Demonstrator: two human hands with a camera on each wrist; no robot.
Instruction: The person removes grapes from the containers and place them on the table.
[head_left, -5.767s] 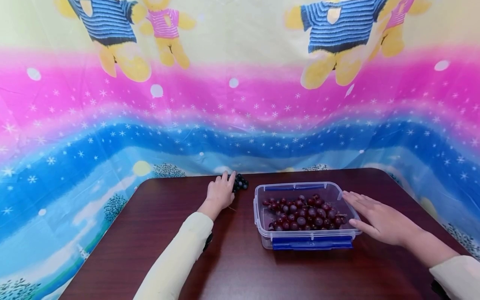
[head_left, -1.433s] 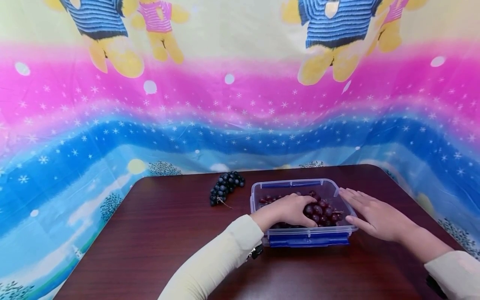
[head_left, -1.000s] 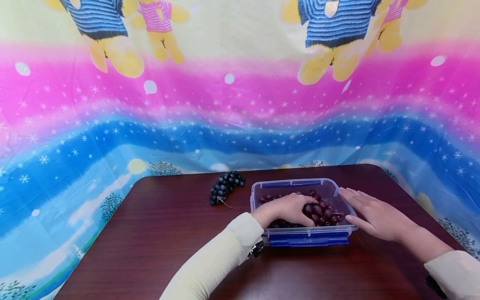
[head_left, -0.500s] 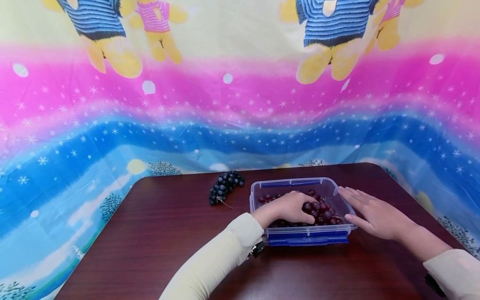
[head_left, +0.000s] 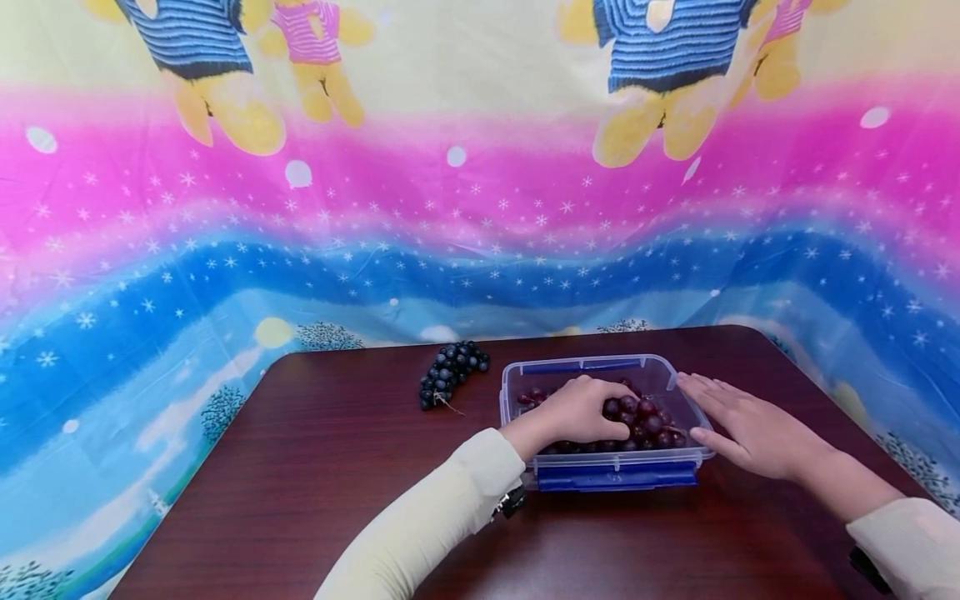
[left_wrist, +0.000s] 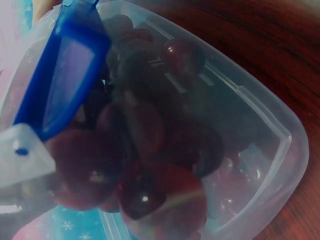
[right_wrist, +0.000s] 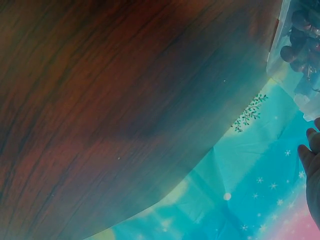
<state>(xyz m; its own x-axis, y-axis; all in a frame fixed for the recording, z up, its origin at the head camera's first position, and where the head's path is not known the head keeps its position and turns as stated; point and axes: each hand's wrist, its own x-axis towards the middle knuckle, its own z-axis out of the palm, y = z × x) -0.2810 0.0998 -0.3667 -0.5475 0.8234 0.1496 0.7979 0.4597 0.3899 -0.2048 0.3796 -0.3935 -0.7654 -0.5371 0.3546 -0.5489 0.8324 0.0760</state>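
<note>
A clear plastic container with blue clips holds a bunch of red grapes. My left hand reaches over its left side and grips the grapes, thumb toward the front; most of its fingertips are hidden behind the fruit. In the left wrist view the grapes show large through the clear wall, below a blue clip. My right hand lies with straight fingers against the container's right rim. Only the ends of its fingers enter the right wrist view, beside the container's corner.
A bunch of black grapes with a thin stem lies on the brown table, left of the container. The table's far edge meets a colourful printed cloth that hangs behind and along both sides.
My left hand has gone from the black grapes at the back left into the container and taken hold of the red grapes, lifting them slightly. My right hand stays at the rim.
</note>
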